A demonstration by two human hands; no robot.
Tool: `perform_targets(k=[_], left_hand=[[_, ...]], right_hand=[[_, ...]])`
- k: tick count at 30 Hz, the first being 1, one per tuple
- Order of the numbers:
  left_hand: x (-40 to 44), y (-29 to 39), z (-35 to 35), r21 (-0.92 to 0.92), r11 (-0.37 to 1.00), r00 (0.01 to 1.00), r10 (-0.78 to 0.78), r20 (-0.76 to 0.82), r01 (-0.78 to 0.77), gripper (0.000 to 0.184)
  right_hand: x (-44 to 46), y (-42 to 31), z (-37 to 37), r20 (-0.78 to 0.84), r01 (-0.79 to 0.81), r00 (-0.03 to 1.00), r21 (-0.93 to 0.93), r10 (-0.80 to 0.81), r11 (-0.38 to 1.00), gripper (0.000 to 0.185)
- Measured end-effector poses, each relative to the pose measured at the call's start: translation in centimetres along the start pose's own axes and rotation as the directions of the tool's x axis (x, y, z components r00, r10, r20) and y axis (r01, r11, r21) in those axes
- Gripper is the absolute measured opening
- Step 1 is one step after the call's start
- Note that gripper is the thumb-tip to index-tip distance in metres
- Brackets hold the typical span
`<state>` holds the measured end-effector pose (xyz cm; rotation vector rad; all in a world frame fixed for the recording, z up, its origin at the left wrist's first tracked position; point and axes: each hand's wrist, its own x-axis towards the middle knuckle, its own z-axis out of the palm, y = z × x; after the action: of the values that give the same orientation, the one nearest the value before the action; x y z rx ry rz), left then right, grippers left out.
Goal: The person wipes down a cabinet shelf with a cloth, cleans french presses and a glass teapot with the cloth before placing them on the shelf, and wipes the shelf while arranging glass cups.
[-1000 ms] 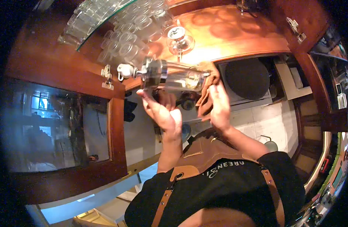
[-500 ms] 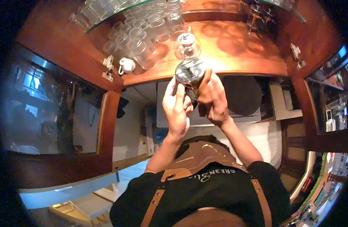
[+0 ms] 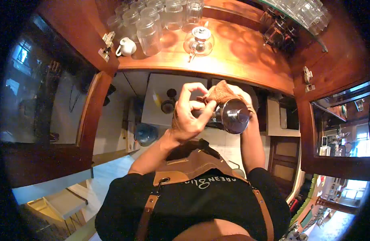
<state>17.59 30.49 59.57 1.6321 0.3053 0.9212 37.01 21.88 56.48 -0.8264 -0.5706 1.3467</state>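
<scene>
A shiny, round-ended metal pot (image 3: 234,115) is held tilted between my hands, below the cabinet shelf; its exact kind is unclear. My left hand (image 3: 190,114) has its thumb and fingers closed at the pot's side, near what looks like its handle. A brown cloth (image 3: 222,93) is bunched against the pot's upper side. My right hand (image 3: 245,97) grips the cloth and steadies the pot through it, its fingers partly hidden behind both. Above my hands, a glass teapot (image 3: 198,42) with a metal lid stands on the wooden shelf (image 3: 249,66).
Ribbed glass jars (image 3: 149,36) crowd the shelf's left side, beside a small white pitcher (image 3: 126,47). Dark-framed glass vessels (image 3: 278,34) stand at right. Glasses (image 3: 307,16) line a glass shelf above. Open cabinet doors with metal hinges (image 3: 309,78) flank me.
The pot has come down and to the right, away from the shelf edge, and turned so its shiny round end faces me. The cloth now lies on its upper side. My view has shifted.
</scene>
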Motion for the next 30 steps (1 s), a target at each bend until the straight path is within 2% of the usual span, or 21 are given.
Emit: perform_targets(k=[1,2,4,6,7,8,9,11,12,14,15,17,18,19,20,21,23,25,27,28,30], left_hand=[[0.1,-0.1,0.0,0.03,0.999,0.999,0.016,-0.048,-0.015,0.038],[0.3,-0.1,-0.1,0.062,0.998,0.995,0.032,-0.095,-0.027,0.035],[0.5,0.2,-0.8,-0.144,0.983,0.983,-0.134,-0.124,0.116,0.027],[0.4,0.4,-1.4,-0.314,0.929,0.957,-0.252,-0.14,0.198,0.023],[0.9,0.3,-1.4,-0.378,0.899,0.954,-0.279,-0.108,0.22,0.022],[0.9,-1.3,-1.4,-0.313,0.929,0.957,-0.252,-0.147,0.196,0.02],[1.0,0.0,-1.0,-0.403,0.893,0.951,-0.276,-0.14,0.199,0.018],[0.9,-1.2,-1.5,-0.254,0.956,0.971,-0.188,-0.15,0.146,0.019],[0.9,-1.1,-1.5,-0.24,0.961,0.978,-0.168,-0.124,0.135,0.02],[1.5,-0.5,-0.6,-0.224,0.967,0.983,-0.146,-0.114,0.118,0.02],[1.5,-0.3,-0.2,-0.206,0.973,0.983,-0.134,-0.124,0.107,0.021],[1.9,-0.8,1.1,-0.21,0.969,0.981,-0.155,-0.116,0.128,0.021],[2.0,-1.3,1.6,-0.177,0.978,0.986,-0.133,-0.104,0.113,0.021],[2.0,-1.6,1.9,-0.142,0.984,0.987,-0.121,-0.109,0.105,0.021],[2.0,-1.8,2.2,-0.107,0.99,0.988,-0.108,-0.113,0.096,0.021],[2.0,-2.0,2.5,-0.072,0.994,0.988,-0.096,-0.118,0.088,0.022],[2.0,-2.2,2.4,-0.121,0.991,0.984,-0.077,-0.162,0.057,0.022],[2.0,-2.2,2.4,-0.128,0.991,0.984,-0.067,-0.167,0.046,0.022],[1.5,-1.8,2.3,-0.132,0.99,0.981,-0.07,-0.179,0.046,0.023],[1.6,-1.0,2.3,-0.111,0.993,0.987,-0.046,-0.152,0.029,0.026],[1.3,-0.8,1.8,-0.107,0.994,0.996,-0.033,-0.083,0.024,0.046]], right_hand=[[0.7,0.7,0.1,0.148,-0.049,0.988,0.098,0.034,0.994,0.031],[1.2,1.7,-0.1,0.16,0.064,0.987,-0.318,-0.013,0.946,0.03],[1.2,7.3,-5.7,0.143,-0.003,0.99,0.073,-0.007,0.997,0.033],[-1.0,6.2,0.2,0.19,0.191,0.966,-0.068,-0.175,0.979,0.039],[-2.0,7.1,-0.7,0.116,0.145,0.983,0.01,-0.145,0.989,0.039],[-3.0,8.1,-1.6,0.041,0.11,0.993,0.094,-0.114,0.989,0.038],[-3.6,8.1,-1.6,-0.035,0.061,0.998,0.017,-0.06,0.998,0.035],[-4.4,6.4,-2.5,-0.259,-0.111,0.965,-0.283,0.035,0.953,0.032],[-4.8,4.9,-2.7,-0.365,-0.199,0.93,-0.4,0.043,0.895,0.032],[-5.9,2.8,-2.1,-0.361,0.141,0.891,-0.354,-0.275,0.924,0.033],[-6.9,0.6,-0.7,-0.361,0.269,0.854,-0.313,-0.376,0.911,0.034],[-7.0,-0.8,2.4,-0.316,0.419,0.676,-0.577,-0.665,0.701,0.04],[-7.0,-1.4,3.9,-0.28,0.441,0.558,-0.697,-0.781,0.565,0.043],[-6.7,-1.7,4.2,-0.022,0.372,0.493,-0.898,-0.87,0.234,0.045],[-6.4,-1.9,4.5,0.237,0.263,0.389,-0.955,-0.89,-0.139,0.047],[-6.2,-0.9,5.6,0.227,0.192,0.402,-0.968,-0.887,-0.16,0.054],[-6.4,0.6,6.2,0.299,0.146,0.348,-0.953,-0.888,-0.264,0.06],[-6.6,0.9,6.5,0.327,0.128,0.358,-0.945,-0.875,-0.301,0.061],[-6.2,1.0,5.7,0.377,0.215,0.304,-0.922,-0.875,-0.322,0.05],[-6.0,0.5,5.4,0.319,0.246,0.32,-0.937,-0.892,-0.246,0.042],[-5.4,-0.9,4.6,0.21,0.323,0.395,-0.943,-0.894,-0.079,0.03]])
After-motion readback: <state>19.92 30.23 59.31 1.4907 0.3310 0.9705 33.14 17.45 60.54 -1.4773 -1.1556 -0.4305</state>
